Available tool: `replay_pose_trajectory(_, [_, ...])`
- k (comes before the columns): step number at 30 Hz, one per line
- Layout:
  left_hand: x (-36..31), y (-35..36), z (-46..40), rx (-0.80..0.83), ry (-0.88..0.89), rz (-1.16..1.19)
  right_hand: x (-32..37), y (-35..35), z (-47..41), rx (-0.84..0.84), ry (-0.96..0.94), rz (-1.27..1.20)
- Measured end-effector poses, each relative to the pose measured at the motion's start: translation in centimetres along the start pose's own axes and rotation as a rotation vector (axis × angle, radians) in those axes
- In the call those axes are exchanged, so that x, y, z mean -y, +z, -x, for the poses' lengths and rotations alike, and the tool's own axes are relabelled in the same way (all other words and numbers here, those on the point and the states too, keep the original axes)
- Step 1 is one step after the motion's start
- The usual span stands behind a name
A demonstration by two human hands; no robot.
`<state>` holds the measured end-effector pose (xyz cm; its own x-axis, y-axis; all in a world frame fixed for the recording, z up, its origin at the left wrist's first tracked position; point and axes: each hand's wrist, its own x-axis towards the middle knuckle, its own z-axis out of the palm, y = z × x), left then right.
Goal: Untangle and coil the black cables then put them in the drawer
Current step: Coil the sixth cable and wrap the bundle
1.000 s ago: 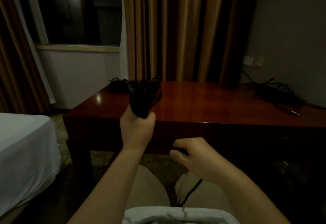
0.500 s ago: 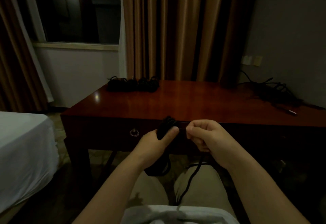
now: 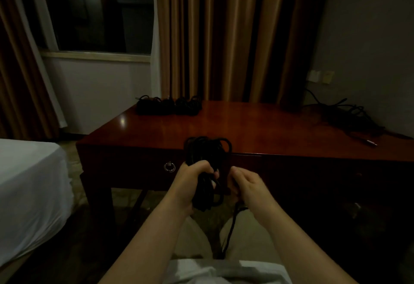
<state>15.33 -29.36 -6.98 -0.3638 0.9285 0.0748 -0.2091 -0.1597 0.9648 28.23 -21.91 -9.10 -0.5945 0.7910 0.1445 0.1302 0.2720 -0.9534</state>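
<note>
My left hand (image 3: 189, 180) grips a coiled bundle of black cable (image 3: 207, 156) upright in front of the desk's front edge. My right hand (image 3: 247, 185) is just right of the bundle, its fingers curled round the cable's loose end (image 3: 230, 232), which hangs down between my knees. Several coiled black cables (image 3: 169, 105) lie in a row at the desk's far left. A tangled heap of black cables (image 3: 345, 117) lies at the far right. The drawer (image 3: 143, 168) with its ring pull (image 3: 169, 167) is closed.
The red-brown wooden desk (image 3: 257, 127) stands before brown curtains (image 3: 224, 37) and a dark window (image 3: 98, 10). A bed with a white sheet (image 3: 26, 185) is at the left. A wall socket (image 3: 320, 76) is at the right.
My left hand brought the bundle down from above the desk to the front edge. My right hand rose from my lap to the bundle and took the loose end.
</note>
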Motion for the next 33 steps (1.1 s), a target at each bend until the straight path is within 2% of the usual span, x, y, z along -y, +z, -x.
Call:
replay_pose_trajectory(2, [0.3, 0.4, -0.2, -0.058, 0.001, 0.053, 0.4, 1.3, 0.0, 0.034, 0.036, -0.002])
replay_pose_trajectory(6, [0.7, 0.4, -0.3, -0.019, -0.059, 0.128, 1.2, 2.0, -0.1, 0.048, 0.054, 0.044])
replay_pose_trajectory(10, [0.8, 0.5, -0.3, -0.062, -0.029, 0.197, 1.4, 2.3, -0.2, 0.139, 0.038, -0.106])
replay_pose_trajectory(12, [-0.1, 1.0, -0.3, -0.1, 0.024, 0.322, 0.8, 2.4, 0.0, 0.177, -0.003, -0.148])
replay_pose_trajectory(16, [-2.5, 0.9, -1.1, -0.267, 0.189, 0.491, -0.5, 2.9, 0.6, 0.201, -0.025, 0.105])
replay_pose_trajectory(21, [-4.7, -0.3, -1.8, -0.399, 0.458, 0.271, 5.4, 1.7, 0.9, 0.205, -0.132, 0.421])
replay_pose_trajectory(25, [-7.7, 0.1, -1.8, -0.45, 0.665, 0.147, 8.7, 0.0, 2.3, 0.279, -0.142, 0.471])
replay_pose_trajectory(27, [-7.6, 0.6, -1.9, -0.413, 0.736, -0.052, 8.7, 0.1, 2.9, 0.289, -0.156, 0.526])
replay_pose_trajectory(30, [-5.6, 1.1, -2.0, -0.369, 0.736, -0.313, 8.5, 0.0, 3.2, 0.325, -0.189, 0.666])
replay_pose_trajectory(33, [-4.4, 0.5, -2.9, -0.449, 0.713, -0.466, 7.6, -1.5, 3.2, 0.371, -0.102, 0.609])
